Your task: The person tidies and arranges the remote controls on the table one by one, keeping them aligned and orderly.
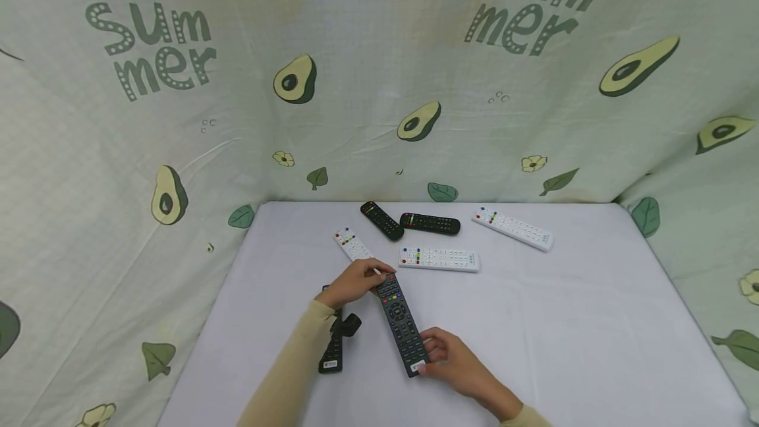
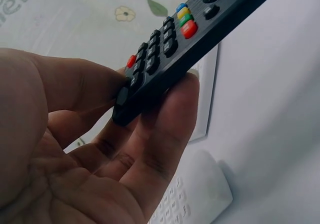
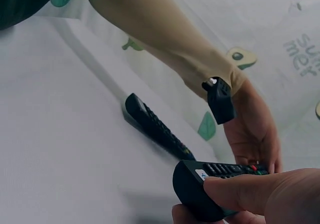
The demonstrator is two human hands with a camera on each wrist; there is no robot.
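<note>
The black remote (image 1: 403, 325) is held aslant over the worktop (image 1: 569, 328), apparently raised, its button face upward. The left hand (image 1: 358, 280) pinches the far end; the right hand (image 1: 453, 361) grips the near end, its thumb at the white label (image 3: 202, 174). The step in hand appears to be two-handed positioning; the next move, in judgement, calls for even support at both ends while turning or lowering. A second black remote (image 1: 331, 356), partly hidden by the left sleeve (image 1: 287, 368), restricts the left side. A white remote (image 1: 351, 243) and a crosswise white remote (image 1: 439, 259) restrict the far side. The widest open room lies rightward; the near edge is out of view.
</note>
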